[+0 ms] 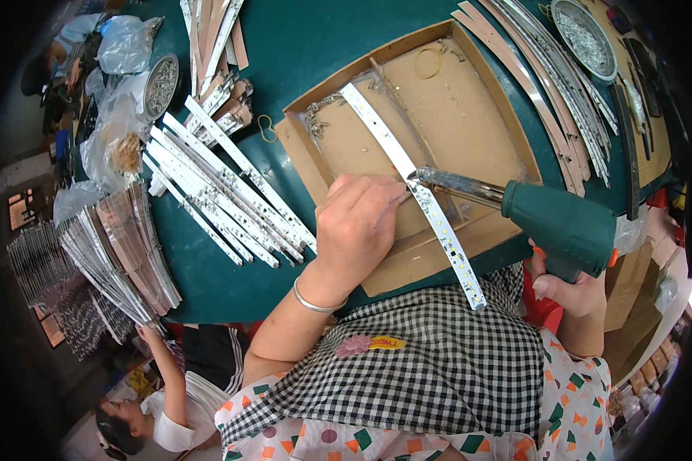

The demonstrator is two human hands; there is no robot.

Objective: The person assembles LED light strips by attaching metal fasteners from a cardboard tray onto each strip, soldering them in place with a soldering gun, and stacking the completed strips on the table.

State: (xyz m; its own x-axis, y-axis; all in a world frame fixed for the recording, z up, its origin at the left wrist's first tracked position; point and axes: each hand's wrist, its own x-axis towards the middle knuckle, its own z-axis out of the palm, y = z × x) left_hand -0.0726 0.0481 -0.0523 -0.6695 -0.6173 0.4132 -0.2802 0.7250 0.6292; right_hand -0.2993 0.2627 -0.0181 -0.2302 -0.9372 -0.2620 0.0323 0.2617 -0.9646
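A white LED strip [447, 240] lies slantwise over the shallow cardboard tray [298, 168], its near end reaching past the tray's front edge. My left hand [359, 219] is closed in a pinch at the strip's left edge, about midway along. A small greyish bit shows at its fingertips, too little visible to name. On the right, my right hand [567, 293] grips the handle of a green pistol-shaped soldering gun [559, 223]. The gun's metal tip meets the strip close beside my left fingertips. Inside the tray lie small metal pieces [315, 123] and a rubber band [428, 63].
Left of the tray lies a pile of LED strips [215, 196]. More strip bundles [115, 257] lie at the table's left edge, where another person's hand [151, 335] touches them. Long strips [550, 92] and a bowl of small parts [584, 38] are at the far right.
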